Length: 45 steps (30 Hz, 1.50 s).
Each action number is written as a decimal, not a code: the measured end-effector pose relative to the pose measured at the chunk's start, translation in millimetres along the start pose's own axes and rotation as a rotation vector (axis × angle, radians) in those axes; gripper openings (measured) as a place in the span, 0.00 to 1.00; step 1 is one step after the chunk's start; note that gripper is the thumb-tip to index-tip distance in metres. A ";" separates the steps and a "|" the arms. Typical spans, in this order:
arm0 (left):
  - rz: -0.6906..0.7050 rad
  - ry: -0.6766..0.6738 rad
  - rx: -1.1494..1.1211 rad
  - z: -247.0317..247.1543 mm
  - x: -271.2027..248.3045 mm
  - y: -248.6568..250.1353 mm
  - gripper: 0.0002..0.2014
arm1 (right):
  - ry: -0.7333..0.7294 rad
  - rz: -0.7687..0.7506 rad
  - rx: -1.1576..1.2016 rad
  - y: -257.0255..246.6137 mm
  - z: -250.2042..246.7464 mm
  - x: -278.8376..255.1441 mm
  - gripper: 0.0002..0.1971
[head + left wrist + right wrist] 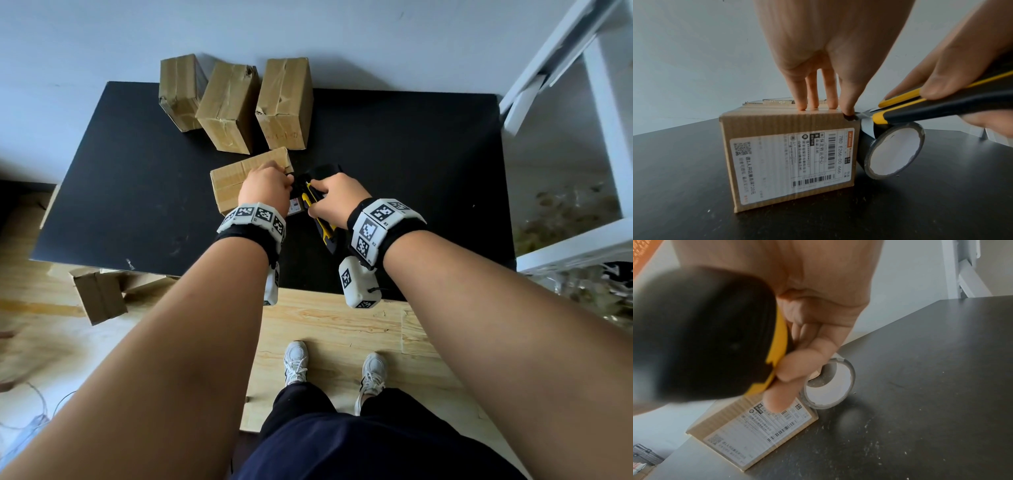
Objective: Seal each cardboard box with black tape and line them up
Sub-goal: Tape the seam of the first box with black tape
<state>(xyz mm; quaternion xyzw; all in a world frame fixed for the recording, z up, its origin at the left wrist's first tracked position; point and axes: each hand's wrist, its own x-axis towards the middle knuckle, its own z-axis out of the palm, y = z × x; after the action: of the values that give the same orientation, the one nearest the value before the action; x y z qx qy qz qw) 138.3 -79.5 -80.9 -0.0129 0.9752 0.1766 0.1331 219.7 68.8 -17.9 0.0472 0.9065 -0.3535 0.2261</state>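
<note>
Four cardboard boxes sit on the black worktop [137, 171]: three boxes [236, 102] stand side by side along its far edge, and the fourth, the labelled box [789, 162], lies under the fingers of the left hand [263, 186]. A fifth box [99, 298] rests on the floor beside the worktop.

Three fingers [813, 91] of that hand are straight and slightly spread, tips pressing down on the box's top face, while the thumb pins a strip of black tape at the box's top corner. This looks meant to keep the box from sliding and the strip taut for a cut.

One roll of black tape [896, 151] leans against the box's right side, just below the fingers, with the strip running up from it to the pinned corner.

One utility knife [941, 105], black and yellow, is gripped in the right hand [337, 202], whose fingers [791, 369] are curled round the handle. Its blade tip sits at the strip, right beside the left thumb, so the cut seems to be the step in hand. With the blade this close to the thumb, a slip could nick it.
</note>
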 end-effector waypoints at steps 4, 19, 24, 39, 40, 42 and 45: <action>0.005 0.039 -0.001 1.4 -0.5 0.4 0.13 | -0.008 0.000 0.020 3.5 -1.0 -7.2 0.33; 0.057 0.140 0.098 -5.4 -20.2 9.3 0.13 | -0.034 -0.041 -0.099 30.5 6.0 -26.2 0.22; -0.019 0.008 0.093 -10.5 -10.4 9.7 0.17 | 0.052 -0.055 0.094 37.9 -17.9 -26.4 0.18; -0.046 0.191 0.015 0.8 -21.0 13.9 0.18 | 0.211 0.264 0.130 89.4 -7.4 -7.5 0.11; -0.048 0.197 0.021 1.0 -21.1 14.6 0.18 | 0.223 0.276 0.129 92.0 -5.5 -4.4 0.11; -0.041 0.210 0.041 1.7 -21.5 14.8 0.19 | 0.243 0.311 0.104 98.2 -0.9 2.1 0.10; -0.061 0.243 0.023 2.2 -23.2 15.6 0.18 | 0.263 0.365 0.063 106.8 5.5 11.4 0.12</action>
<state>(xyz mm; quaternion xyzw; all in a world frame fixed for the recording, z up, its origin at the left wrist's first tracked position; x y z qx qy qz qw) 160.2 -64.7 -71.5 -0.0623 0.9852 0.1584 0.0195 237.8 144.0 -92.7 0.2629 0.8931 -0.3257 0.1647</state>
